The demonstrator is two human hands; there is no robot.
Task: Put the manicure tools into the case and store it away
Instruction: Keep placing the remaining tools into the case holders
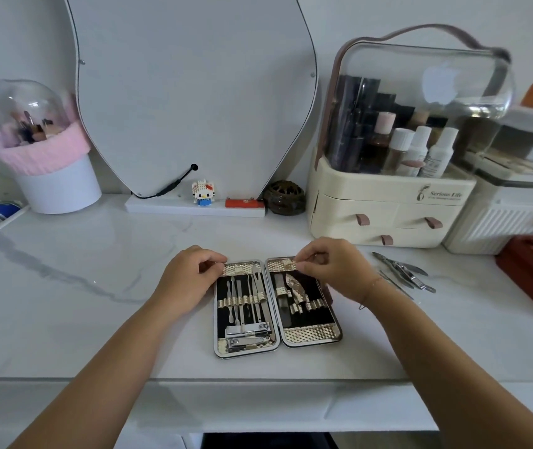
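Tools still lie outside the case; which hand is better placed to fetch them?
Probably the right hand: the loose silver metal tools lie on its side of the open gold-lined case; the left hand is across it.

A: Case status?
B: Black-lined, gold-trimmed hinged case (311,335) lies fully open and flat on white marble tabletop (96,319), near its front edge.
A: Contents?
B: Left half: slender steel tools (245,296) lengthwise under a gold strap, two steel nail clippers (248,335) crosswise at the near end. Right half: flat dark file-like tool (286,314) and curved scissor-like tool (294,286), strapped.
A: Loose?
B: Several loose steel tools (402,273) on the tabletop right of case, apart from it.
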